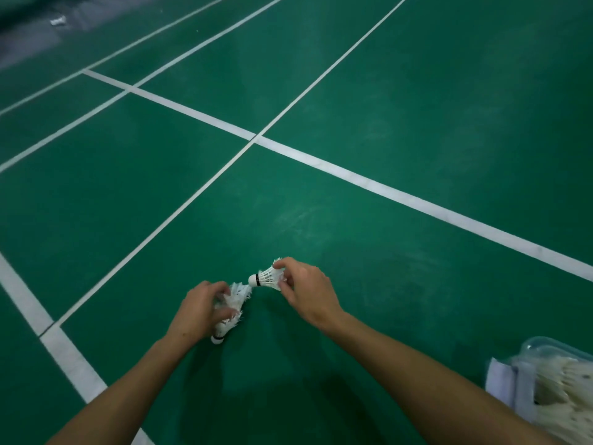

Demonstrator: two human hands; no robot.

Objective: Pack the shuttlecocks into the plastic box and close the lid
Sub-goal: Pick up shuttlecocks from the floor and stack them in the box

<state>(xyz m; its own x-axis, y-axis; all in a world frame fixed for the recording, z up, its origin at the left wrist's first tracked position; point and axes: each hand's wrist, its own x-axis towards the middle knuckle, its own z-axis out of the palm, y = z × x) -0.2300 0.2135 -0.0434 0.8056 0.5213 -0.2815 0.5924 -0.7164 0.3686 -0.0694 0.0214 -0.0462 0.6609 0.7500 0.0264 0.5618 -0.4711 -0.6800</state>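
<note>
Left hand [200, 308]: fingers curled around a nested bunch of shuttlecocks [231, 308], cork end [218, 339] down and toward the person, feathered skirts up and away. Exact count in the bunch: cannot tell. Right hand [306, 292]: thumb and fingertips pinching the feather skirt of a single shuttlecock [266, 277], held roughly level, white cork with dark band [255, 279] aimed left at the open skirt of the bunch. Cork tip just beside the feathers of the bunch; contact or gap cannot be told. Both hands held above the green court floor [353, 175], forearms extended from the lower edge of the view.

Plastic box [545, 348]: clear, standing on the floor at the lower right corner of the view, well apart from both hands, partly cut off by the frame. Contents: many white shuttlecocks [564, 390], feathers visible through the wall. Lid position: cannot tell.

White court lines [369, 183] crossing on the floor beyond the hands. Small pale object [58, 21] near the far left edge of the floor, too blurred to identify.
</note>
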